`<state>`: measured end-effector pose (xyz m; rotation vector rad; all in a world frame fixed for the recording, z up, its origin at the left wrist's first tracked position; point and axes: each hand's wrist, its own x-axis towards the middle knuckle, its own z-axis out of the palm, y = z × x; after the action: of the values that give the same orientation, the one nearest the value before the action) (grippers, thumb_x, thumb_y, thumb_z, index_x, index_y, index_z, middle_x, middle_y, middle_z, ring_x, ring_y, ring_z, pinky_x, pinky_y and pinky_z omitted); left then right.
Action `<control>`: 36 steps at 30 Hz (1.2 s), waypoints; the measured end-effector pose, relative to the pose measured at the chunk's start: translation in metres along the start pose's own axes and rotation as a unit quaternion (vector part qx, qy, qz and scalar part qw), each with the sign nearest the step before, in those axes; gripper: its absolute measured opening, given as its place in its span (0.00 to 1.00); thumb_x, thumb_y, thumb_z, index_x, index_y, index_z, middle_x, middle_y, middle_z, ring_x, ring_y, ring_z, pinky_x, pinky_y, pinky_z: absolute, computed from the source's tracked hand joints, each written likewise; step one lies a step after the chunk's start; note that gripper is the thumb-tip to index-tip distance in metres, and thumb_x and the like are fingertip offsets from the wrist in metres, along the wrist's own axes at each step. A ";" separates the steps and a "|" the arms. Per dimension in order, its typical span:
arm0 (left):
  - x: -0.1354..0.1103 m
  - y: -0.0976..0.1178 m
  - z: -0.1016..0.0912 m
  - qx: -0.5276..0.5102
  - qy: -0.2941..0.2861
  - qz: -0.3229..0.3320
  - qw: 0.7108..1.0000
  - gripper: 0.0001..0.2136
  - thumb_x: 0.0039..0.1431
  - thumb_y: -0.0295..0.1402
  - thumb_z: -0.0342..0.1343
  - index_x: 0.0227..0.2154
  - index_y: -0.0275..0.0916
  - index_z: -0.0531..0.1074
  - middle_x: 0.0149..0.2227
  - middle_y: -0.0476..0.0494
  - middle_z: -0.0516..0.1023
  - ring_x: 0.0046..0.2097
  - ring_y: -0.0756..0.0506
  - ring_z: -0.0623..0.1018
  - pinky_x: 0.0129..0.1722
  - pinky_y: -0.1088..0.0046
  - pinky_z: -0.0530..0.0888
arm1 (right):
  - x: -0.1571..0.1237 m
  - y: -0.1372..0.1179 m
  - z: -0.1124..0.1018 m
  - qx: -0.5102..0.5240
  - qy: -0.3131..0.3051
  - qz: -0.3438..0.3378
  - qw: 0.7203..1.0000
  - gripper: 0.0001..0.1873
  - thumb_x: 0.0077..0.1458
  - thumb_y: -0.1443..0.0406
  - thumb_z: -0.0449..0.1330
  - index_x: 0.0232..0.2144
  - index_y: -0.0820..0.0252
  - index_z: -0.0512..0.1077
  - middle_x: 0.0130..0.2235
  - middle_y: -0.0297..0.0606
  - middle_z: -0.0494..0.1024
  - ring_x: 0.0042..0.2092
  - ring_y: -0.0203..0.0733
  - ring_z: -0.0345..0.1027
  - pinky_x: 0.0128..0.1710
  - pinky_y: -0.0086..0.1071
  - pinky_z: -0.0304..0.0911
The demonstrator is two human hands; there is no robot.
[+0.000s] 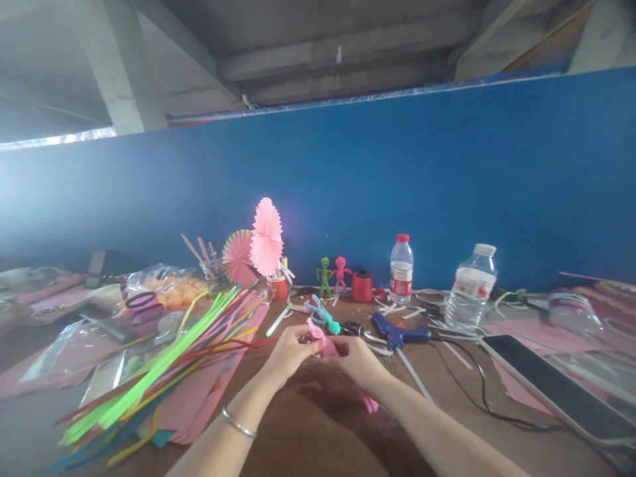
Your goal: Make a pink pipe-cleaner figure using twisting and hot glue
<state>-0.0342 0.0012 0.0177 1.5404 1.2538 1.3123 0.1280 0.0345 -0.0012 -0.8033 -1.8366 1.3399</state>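
My left hand (291,354) and my right hand (358,361) meet over the brown table (318,430), both pinched on a pink pipe-cleaner piece (320,343). Its fuzzy pink end hangs below my right wrist. A thin bracelet (238,423) circles my left forearm. Just beyond my fingers lie a teal pipe-cleaner figure (324,315) and a blue glue gun (395,331).
A sheaf of coloured pipe cleaners (163,368) lies on pink paper at left. Pink paper fans (265,238), small green and pink figures (332,275), a red spool (362,286) and two water bottles (400,268) stand along the blue wall. A phone (551,384) and black cable lie at right.
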 end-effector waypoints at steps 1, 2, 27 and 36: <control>0.000 -0.001 0.000 -0.003 0.003 -0.004 1.000 0.05 0.47 0.32 0.61 0.25 0.35 0.76 0.25 0.47 0.77 0.31 0.47 0.74 0.34 0.72 0.68 | -0.001 -0.002 0.000 -0.020 0.004 -0.014 1.000 0.12 0.41 0.66 0.63 0.33 0.60 0.77 0.23 0.28 0.72 0.23 0.32 0.58 0.24 0.25 0.53; 0.000 -0.002 0.000 -0.008 0.003 -0.008 1.000 0.05 0.47 0.32 0.61 0.25 0.35 0.76 0.26 0.47 0.77 0.31 0.46 0.74 0.34 0.72 0.69 | -0.001 -0.003 0.000 -0.040 0.009 -0.026 0.999 0.12 0.40 0.67 0.64 0.33 0.60 0.77 0.23 0.28 0.72 0.24 0.33 0.58 0.25 0.26 0.53; 0.001 -0.008 0.008 -0.058 -0.012 -0.011 0.998 0.10 0.44 0.32 0.63 0.31 0.36 0.74 0.30 0.47 0.77 0.35 0.44 0.75 0.36 0.71 0.71 | -0.003 0.020 0.000 -0.250 0.068 -0.123 0.958 0.18 0.49 0.68 0.55 0.43 0.56 0.58 0.27 0.32 0.73 0.25 0.40 0.66 0.26 0.29 0.58; -0.001 -0.006 0.012 -0.017 -0.009 -0.017 1.000 0.09 0.45 0.33 0.61 0.30 0.36 0.79 0.29 0.44 0.80 0.35 0.41 0.76 0.37 0.69 0.71 | -0.003 0.022 0.000 -0.258 0.090 -0.139 0.952 0.11 0.49 0.68 0.55 0.36 0.55 0.59 0.30 0.33 0.72 0.28 0.41 0.67 0.28 0.29 0.59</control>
<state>-0.0239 0.0027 0.0099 1.4971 1.2353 1.2892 0.1311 0.0380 -0.0224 -0.8512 -2.0846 0.5896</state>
